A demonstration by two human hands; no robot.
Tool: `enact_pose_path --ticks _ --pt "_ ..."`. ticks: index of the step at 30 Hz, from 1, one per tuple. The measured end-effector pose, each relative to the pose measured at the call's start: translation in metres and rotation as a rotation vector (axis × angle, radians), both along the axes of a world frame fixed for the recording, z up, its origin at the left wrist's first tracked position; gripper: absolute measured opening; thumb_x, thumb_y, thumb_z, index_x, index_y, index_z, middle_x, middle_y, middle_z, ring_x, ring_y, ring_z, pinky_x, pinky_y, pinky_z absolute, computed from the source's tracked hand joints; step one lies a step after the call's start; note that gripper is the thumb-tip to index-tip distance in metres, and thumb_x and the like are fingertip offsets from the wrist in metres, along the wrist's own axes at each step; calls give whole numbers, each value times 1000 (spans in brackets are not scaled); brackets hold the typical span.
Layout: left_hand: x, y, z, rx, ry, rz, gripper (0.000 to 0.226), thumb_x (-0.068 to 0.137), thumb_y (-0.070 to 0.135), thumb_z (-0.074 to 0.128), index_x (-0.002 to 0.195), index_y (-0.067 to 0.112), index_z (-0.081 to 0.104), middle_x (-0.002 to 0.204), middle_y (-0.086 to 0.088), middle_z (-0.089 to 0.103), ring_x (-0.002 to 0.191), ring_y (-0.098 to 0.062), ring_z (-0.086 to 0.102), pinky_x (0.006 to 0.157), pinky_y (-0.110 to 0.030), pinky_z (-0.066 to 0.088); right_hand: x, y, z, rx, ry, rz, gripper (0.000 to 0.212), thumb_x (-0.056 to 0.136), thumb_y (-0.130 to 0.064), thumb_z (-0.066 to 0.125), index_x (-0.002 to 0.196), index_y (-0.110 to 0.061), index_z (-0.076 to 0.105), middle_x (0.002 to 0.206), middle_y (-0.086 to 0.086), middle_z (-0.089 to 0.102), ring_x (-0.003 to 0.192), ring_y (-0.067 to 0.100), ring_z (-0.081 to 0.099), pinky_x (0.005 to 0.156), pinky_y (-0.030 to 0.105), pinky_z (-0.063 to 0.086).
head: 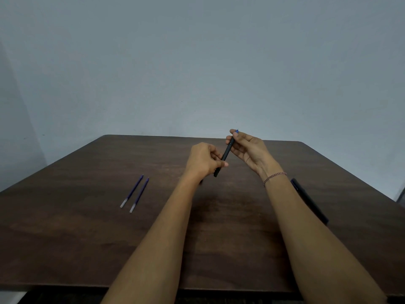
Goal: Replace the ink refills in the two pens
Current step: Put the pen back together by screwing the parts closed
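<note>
A black pen (227,152) with a blue end is held tilted above the dark wooden table (87,227), both hands on it. My left hand (205,160) pinches its lower part, with the tip poking out below the thumb. My right hand (248,150) grips its upper part, the blue end at my fingertips. A second dark pen (311,201) lies on the table to the right, partly hidden behind my right forearm. Two blue ink refills (134,194) with clear ends lie side by side on the left of the table.
A plain pale wall rises behind the table's far edge. The table's near edge runs along the bottom of the view, with dark floor below it. A beaded bracelet (275,177) circles my right wrist.
</note>
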State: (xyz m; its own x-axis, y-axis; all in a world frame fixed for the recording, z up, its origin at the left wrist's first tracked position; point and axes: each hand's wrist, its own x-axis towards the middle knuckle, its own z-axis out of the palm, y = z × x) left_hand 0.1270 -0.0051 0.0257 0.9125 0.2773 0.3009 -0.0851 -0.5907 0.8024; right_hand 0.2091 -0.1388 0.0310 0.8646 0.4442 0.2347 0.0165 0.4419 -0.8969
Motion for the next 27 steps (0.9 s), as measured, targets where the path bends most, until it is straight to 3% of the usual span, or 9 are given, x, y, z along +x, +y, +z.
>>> enact_pose_path --ticks 9,27 --pt "1 1 0 15 3 9 23 65 16 85 70 17 62 66 1 65 69 -14 67 71 -35 59 -1 4 2 -64 -20 -85 7 82 -19 71 80 -14 68 73 -1 72 73 10 67 66 19 55" --pt "2 6 -2 37 17 68 25 63 20 86 71 18 63 69 1 67 70 -15 68 71 -41 59 -7 15 -1 -8 0 -80 12 86 -19 68 95 -11 68 79 3 71 73 11 69 67 20 55"
